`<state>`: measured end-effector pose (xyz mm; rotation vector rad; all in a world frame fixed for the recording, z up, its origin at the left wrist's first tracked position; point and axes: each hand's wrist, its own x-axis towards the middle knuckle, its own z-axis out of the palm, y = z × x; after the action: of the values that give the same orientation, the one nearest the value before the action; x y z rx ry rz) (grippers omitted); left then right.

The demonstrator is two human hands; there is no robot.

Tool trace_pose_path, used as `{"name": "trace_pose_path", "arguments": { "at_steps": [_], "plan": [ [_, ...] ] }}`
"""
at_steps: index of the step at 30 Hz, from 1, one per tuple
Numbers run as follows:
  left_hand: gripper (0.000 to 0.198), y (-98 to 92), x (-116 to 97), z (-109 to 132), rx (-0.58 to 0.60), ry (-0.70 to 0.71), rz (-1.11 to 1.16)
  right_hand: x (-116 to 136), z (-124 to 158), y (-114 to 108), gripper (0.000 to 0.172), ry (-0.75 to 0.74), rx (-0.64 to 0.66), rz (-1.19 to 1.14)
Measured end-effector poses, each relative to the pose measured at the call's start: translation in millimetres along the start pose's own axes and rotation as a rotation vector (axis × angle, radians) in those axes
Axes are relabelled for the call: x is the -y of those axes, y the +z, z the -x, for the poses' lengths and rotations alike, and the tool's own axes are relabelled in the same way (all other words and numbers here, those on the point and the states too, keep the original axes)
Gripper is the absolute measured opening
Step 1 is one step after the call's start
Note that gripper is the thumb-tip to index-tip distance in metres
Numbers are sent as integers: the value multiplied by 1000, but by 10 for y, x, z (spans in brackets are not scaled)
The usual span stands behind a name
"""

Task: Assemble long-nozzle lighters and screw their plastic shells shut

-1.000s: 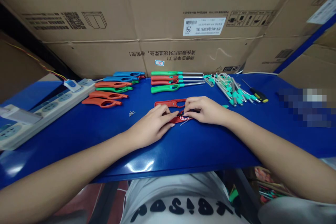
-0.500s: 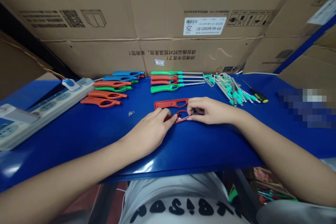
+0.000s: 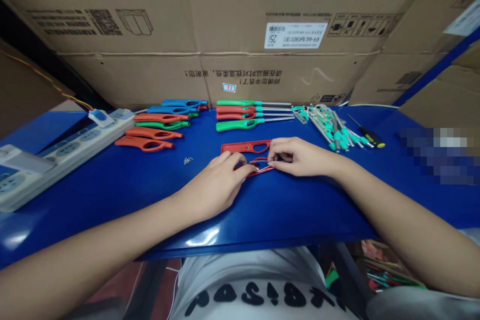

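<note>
Red shell [image 3: 267, 170] | mid blue table [image 3: 285, 210], in from near edge | left hand [image 3: 219, 180] closed on its left end; right hand [image 3: 295, 157] pinched narrow at white wire [image 3: 264, 168], cannot tell if holding it | advisable: steady shell, keep wire inside rim

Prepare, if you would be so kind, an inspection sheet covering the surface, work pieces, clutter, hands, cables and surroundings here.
Surface: blue tabletop, glossy, showing reflections.
Job's things: nearer red shell with a thin white wire; farther red shell just beyond it.
Clutter: small metal pieces, colored handles, handles with metal tubes, a heap of tubes with turquoise parts, a screwdriver.
Left hand: holding the nearer red shell.
Right hand: fingertips at that shell's right end; exact grip hidden.
Cables: yellow-red cable running to a plug; power strip at left.
Surroundings: cardboard behind the tabletop; pixelated patch at far right, contents unreadable.
</note>
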<state>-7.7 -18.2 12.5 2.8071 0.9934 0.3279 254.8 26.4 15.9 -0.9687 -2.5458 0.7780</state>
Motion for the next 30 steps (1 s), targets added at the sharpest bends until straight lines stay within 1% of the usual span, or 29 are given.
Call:
{"name": "trace_pose_path", "arguments": {
  "at_steps": [8, 13, 18, 21, 25, 30],
  "plan": [
    [37, -4, 10, 1, 6, 10, -2, -9, -14, 9, 12, 30, -4, -19],
    [37, -21, -3, -3, 28, -12, -7, 3, -5, -3, 10, 16, 20, -50],
    [39, -24, -1, 2, 26, 3, -33, 10, -8, -8, 8, 26, 9, -26],
    [40, -25, 1, 3, 24, 18, -60, 3, -13, -6, 10, 31, 7, -36],
    [39, -39, -4, 1, 40, 22, -95, -16, -9, -2, 11, 6, -28, -39],
    [39, -51, -9, 8, 50, 17, -107, -21, 6, -21, 8, -8, -46, -27]
  ]
}}
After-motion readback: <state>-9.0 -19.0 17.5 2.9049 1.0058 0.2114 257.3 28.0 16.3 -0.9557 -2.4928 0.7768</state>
